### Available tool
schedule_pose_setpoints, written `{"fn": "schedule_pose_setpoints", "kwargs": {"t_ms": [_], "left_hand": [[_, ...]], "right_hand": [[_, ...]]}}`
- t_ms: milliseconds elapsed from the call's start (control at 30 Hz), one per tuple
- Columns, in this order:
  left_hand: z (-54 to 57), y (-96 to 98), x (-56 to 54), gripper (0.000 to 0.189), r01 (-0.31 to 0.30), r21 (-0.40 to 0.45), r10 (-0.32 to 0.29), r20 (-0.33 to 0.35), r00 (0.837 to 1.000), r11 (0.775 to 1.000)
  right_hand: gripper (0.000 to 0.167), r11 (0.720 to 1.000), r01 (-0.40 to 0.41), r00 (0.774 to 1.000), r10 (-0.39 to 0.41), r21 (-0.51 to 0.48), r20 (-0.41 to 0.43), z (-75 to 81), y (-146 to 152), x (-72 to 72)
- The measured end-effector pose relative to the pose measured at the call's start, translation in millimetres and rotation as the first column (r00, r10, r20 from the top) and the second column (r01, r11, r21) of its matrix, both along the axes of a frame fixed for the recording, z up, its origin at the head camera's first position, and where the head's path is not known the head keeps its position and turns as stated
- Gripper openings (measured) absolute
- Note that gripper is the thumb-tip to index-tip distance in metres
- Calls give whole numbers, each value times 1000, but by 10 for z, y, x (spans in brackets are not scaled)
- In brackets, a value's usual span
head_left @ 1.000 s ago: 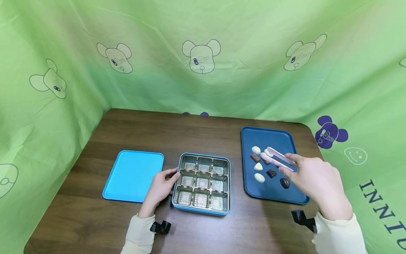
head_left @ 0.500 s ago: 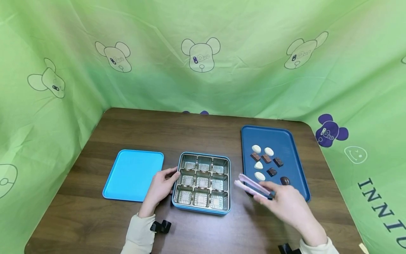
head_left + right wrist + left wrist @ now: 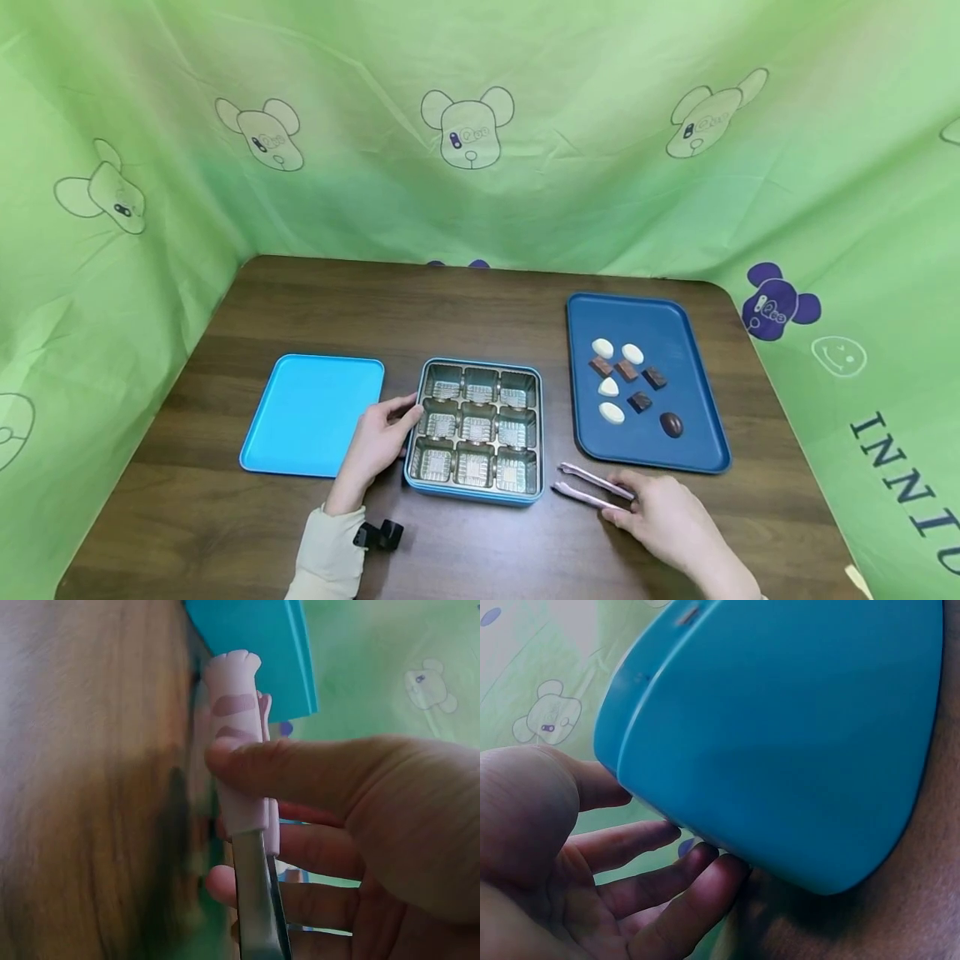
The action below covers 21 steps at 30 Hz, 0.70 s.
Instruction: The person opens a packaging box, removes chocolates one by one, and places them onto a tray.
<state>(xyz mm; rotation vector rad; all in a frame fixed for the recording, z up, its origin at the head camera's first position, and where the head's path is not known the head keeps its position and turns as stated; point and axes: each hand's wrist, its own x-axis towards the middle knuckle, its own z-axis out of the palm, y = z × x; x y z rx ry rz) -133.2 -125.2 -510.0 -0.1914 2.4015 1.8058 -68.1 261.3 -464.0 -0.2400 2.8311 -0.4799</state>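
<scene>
My left hand (image 3: 375, 446) holds the left edge of a square blue box (image 3: 474, 495), thumb at the rim and fingers along its side. Inside sits a silvery insert (image 3: 478, 404) with several hollow compartments. In the left wrist view my fingertips (image 3: 705, 859) touch the side of the box (image 3: 780, 735). My right hand (image 3: 667, 521) holds pink-ended tongs (image 3: 585, 497) low over the table, right of the box. Their two arms are spread in the head view, with nothing between the tips. My thumb (image 3: 277, 769) presses a pink arm of the tongs (image 3: 236, 697) in the right wrist view.
A dark blue tray (image 3: 637, 317) at the right carries several chocolates: white ones (image 3: 611, 412), brown squares (image 3: 640, 402) and a dark oval (image 3: 671, 424). A bright blue lid (image 3: 311, 412) lies left of the box. Green patterned cloth (image 3: 480, 200) surrounds the wooden table (image 3: 420, 308).
My right hand has brought the tongs from over the tray's chocolates down and left, close to the table by the box. The left hand stays at the box.
</scene>
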Motion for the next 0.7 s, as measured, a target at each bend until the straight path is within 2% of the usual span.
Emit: {"fn": "schedule_pose_setpoints", "kwargs": {"t_ms": [200, 467, 700], "left_hand": [[10, -1, 11, 39, 5, -2, -6, -3, 1000, 1000], [8, -1, 3, 39, 0, 1, 0, -5, 1000, 1000], [16, -1, -5, 39, 0, -5, 0, -5, 1000, 1000]], "right_hand": [[29, 999, -33, 998, 35, 36, -53, -7, 30, 34], [32, 995, -29, 994, 39, 96, -101, -26, 31, 47], [33, 992, -18, 996, 29, 123, -86, -15, 29, 29]]}}
